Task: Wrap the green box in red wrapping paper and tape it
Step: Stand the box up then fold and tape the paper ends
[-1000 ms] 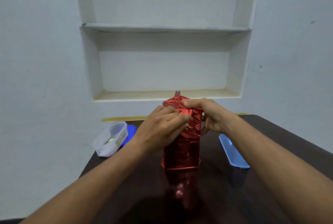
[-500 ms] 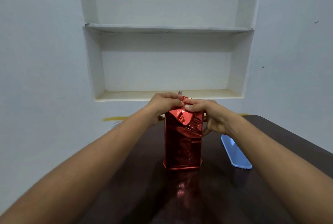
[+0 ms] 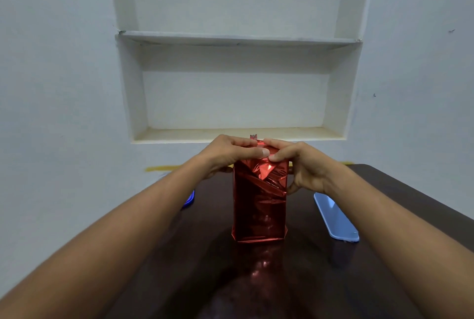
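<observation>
Both grips close on the folded top: the left hand (image 3: 225, 153) and right hand (image 3: 301, 164) pinch the red wrapping paper (image 3: 259, 205), which covers the box standing upright mid-tabletop (image 3: 384, 216). The foil looks slick, crinkly and light; holding it at the creased corners seems safest.

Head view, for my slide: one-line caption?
Both hands pinch the red wrapping closed atop the upright box on the table.

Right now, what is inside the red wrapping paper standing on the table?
Nothing inside shows: the red wrapping paper covers every visible face of an upright box shape. The left hand and right hand hold folded flaps at its top, so the contents stay hidden.
</observation>
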